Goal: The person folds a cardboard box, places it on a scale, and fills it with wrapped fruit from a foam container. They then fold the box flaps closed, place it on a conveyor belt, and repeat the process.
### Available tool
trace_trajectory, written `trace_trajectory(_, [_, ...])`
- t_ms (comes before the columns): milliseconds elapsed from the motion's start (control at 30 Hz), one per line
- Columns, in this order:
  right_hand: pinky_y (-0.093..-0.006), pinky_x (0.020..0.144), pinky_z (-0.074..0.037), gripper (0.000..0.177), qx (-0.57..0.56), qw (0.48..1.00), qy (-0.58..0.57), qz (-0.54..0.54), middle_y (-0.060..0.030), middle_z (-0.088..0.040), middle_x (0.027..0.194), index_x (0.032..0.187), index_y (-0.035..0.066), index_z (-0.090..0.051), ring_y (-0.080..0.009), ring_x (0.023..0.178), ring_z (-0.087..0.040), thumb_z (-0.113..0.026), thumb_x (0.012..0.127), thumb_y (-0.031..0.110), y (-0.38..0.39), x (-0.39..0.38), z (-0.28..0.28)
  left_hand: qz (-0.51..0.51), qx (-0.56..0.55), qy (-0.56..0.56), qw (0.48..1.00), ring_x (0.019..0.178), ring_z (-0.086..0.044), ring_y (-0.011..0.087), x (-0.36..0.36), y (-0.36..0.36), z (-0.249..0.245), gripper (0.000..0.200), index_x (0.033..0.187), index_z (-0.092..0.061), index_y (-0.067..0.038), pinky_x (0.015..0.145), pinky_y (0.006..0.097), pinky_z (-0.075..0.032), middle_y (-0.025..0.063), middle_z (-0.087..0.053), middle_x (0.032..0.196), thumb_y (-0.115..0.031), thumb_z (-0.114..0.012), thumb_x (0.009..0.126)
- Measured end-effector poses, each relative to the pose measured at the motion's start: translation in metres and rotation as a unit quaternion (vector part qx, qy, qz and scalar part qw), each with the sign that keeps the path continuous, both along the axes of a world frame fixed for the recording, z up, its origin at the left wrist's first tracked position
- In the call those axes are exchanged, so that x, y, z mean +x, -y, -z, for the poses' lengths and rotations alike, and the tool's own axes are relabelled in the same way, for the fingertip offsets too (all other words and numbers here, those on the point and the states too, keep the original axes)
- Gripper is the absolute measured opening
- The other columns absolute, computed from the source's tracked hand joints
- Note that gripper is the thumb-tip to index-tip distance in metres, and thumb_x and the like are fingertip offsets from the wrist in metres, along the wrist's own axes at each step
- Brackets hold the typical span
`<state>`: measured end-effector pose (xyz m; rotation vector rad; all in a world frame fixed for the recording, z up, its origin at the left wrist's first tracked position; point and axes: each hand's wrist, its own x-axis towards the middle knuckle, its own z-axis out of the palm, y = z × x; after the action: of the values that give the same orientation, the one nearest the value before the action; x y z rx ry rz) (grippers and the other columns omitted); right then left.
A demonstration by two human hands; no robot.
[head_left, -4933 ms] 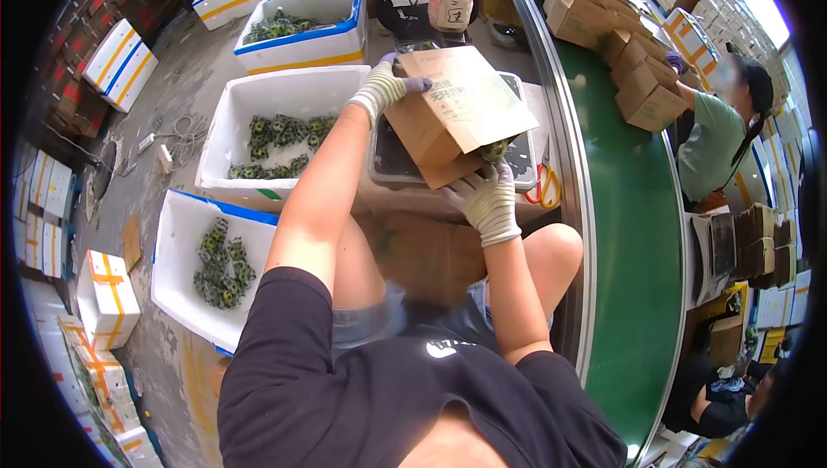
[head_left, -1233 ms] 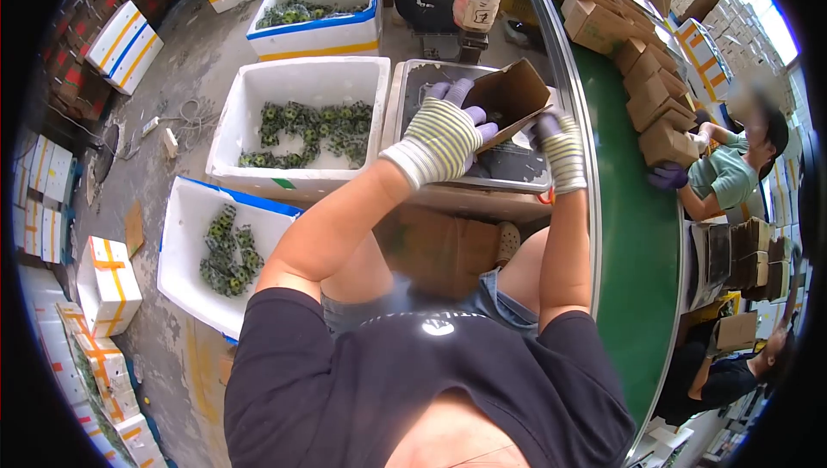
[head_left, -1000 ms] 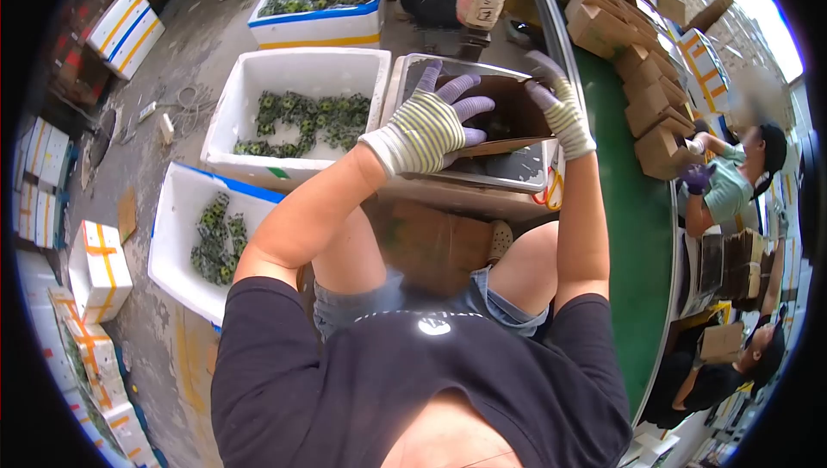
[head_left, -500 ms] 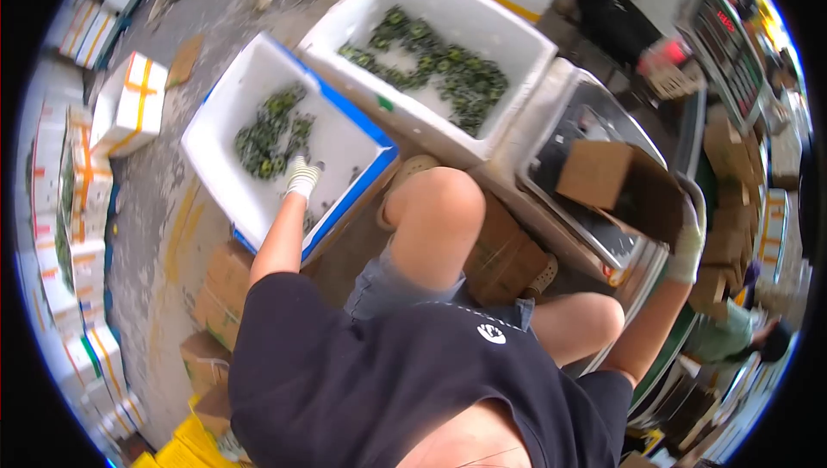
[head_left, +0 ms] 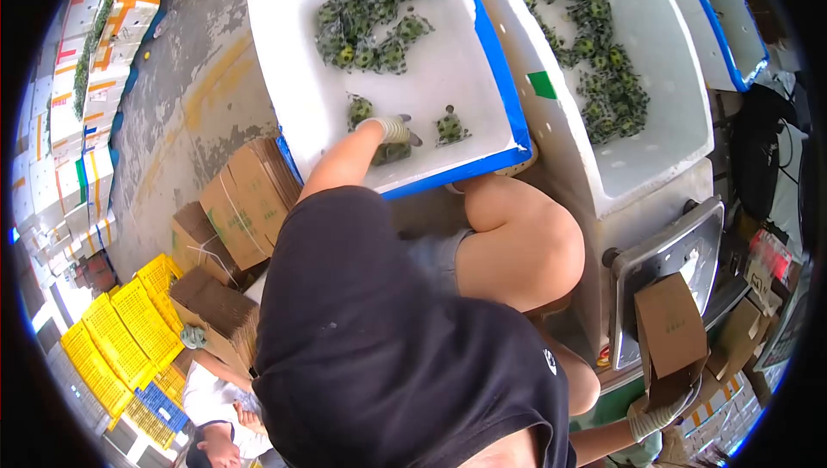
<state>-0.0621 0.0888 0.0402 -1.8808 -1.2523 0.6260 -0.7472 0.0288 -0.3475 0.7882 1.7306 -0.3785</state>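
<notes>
Reaching into the near foam box with our left hand, we hold the gloved fingers spread, gripping nothing. One roundish netted fruit lies just past the fingertips. Another sits against the hand, and more cluster by the far wall. Our right hand, well apart, clasps an open carton on the scale tray. A second box alongside holds more fruit.

— Where does your camera sit?
— On my head, the only view. It looks steeply down past my shoulder.
— How close?
— Arm's length: my left hand reaches inside the blue-rimmed foam box above centre. Lower right of that box, at the frame's edge, my right hand grips a cardboard box.
</notes>
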Motion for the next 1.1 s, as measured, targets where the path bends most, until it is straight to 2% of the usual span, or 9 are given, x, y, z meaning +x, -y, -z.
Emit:
trace_trajectory(200, [-0.0387,0.111,-0.029,0.054,-0.008,1.0,0.006,0.012,-0.0131,-0.047,0.139,0.139,-0.001,-0.04,-0.0255,0.128,-0.044,-0.046,0.096,0.03,-0.003,-0.018,-0.004,-0.117,0.005,0.069,0.991,0.13,-0.044,0.0339,0.014,0.016,0.008,0.083,0.141,-0.041,-0.004,0.108,0.0403,-0.034,0.0213,-0.046,0.139,-0.05,-0.065,0.076])
trace_trajectory(300, [-0.0384,0.111,-0.029,0.054,-0.004,1.0,-0.001,0.012,-0.0128,-0.047,0.139,0.14,0.0,-0.04,-0.0251,0.129,-0.044,-0.046,0.095,0.029,-0.003,-0.023,-0.007,-0.004,0.055,-0.044,0.997,0.126,-0.048,0.0358,0.033,0.023,0.004,0.073,0.14,-0.042,-0.004,0.105,0.041,-0.037,0.0227,-0.048,0.137,-0.045,-0.059,0.082])
trace_trajectory(333, [-0.0384,0.111,-0.029,0.054,-0.005,1.0,-0.005,0.009,-0.0127,-0.047,0.139,0.14,0.0,-0.04,-0.025,0.129,-0.044,-0.046,0.095,0.029,-0.005,-0.025,-0.01,-0.018,0.062,-0.055,0.996,0.126,-0.047,0.0372,0.035,0.036,0.042,0.061,0.135,-0.049,-0.006,0.106,0.0418,-0.037,0.0243,-0.048,0.136,-0.041,-0.053,0.086])
trace_trajectory(400, [-0.0382,0.111,-0.03,0.054,-0.004,1.0,-0.023,0.006,-0.0125,-0.047,0.14,0.14,0.0,-0.039,-0.0247,0.129,-0.044,-0.047,0.095,0.029,-0.006,-0.027,-0.013,0.185,-0.003,0.055,0.981,0.138,-0.033,0.0331,0.026,0.02,0.032,0.064,0.144,-0.038,-0.011,0.112,0.0406,-0.029,0.0167,-0.036,0.149,-0.043,-0.047,0.09])
trace_trajectory(467, [-0.0381,0.111,-0.03,0.054,0.004,0.999,-0.051,-0.002,-0.0123,-0.047,0.14,0.141,0.0,-0.039,-0.0244,0.129,-0.044,-0.047,0.095,0.028,-0.003,-0.028,-0.016,-0.264,-0.055,0.063,0.961,0.087,-0.064,0.0276,0.033,0.017,0.018,0.04,0.112,-0.067,-0.007,0.078,0.0421,-0.051,0.016,-0.069,0.1,-0.037,-0.052,0.091])
trace_trajectory(500, [-0.039,0.111,-0.03,0.061,0.008,0.999,-0.031,-0.041,-0.0137,-0.045,0.142,0.143,0.0,-0.035,-0.0251,0.13,-0.043,-0.051,0.092,0.031,-0.004,-0.019,-0.018,-0.305,-0.023,0.072,0.949,0.093,-0.062,0.0283,0.032,0.005,0.017,0.041,0.114,-0.065,-0.006,0.082,0.0415,-0.05,0.0167,-0.067,0.105,-0.037,-0.051,0.09])
trace_trajectory(667, [-0.0415,0.111,-0.031,0.069,0.056,0.985,-0.151,-0.065,-0.018,-0.046,0.14,0.142,0.0,-0.037,-0.0293,0.13,-0.044,-0.061,0.082,0.024,0.004,-0.016,-0.031,0.052,0.126,-0.006,0.991,0.122,-0.053,0.0319,0.042,-0.004,-0.014,0.052,0.128,-0.056,-0.001,0.101,0.0384,-0.042,0.0203,-0.057,0.129,-0.035,-0.05,0.088])
trace_trajectory(733, [-0.0367,0.109,-0.032,0.066,0.069,0.985,-0.148,-0.059,-0.0146,-0.051,0.135,0.137,0.001,-0.045,-0.0251,0.126,-0.046,-0.064,0.078,0.021,0.004,-0.015,-0.033,0.205,0.097,-0.151,0.962,0.117,-0.055,0.0373,0.025,0.002,-0.008,0.073,0.123,-0.058,0.0,0.097,0.0413,-0.046,0.0228,-0.058,0.126,-0.055,-0.062,0.074])
trace_trajectory(1100, [-0.0366,0.109,-0.031,0.06,0.096,0.979,-0.17,-0.066,-0.0128,-0.056,0.128,0.133,0.003,-0.051,-0.0249,0.123,-0.049,-0.068,0.079,0.025,0.02,0.01,-0.021,0.01,0.017,0.013,1.0,0.095,-0.057,0.029,0.021,0.029,0.021,0.053,0.108,-0.06,-0.01,0.082,0.0388,-0.047,0.0135,-0.059,0.103,-0.054,-0.059,0.08])
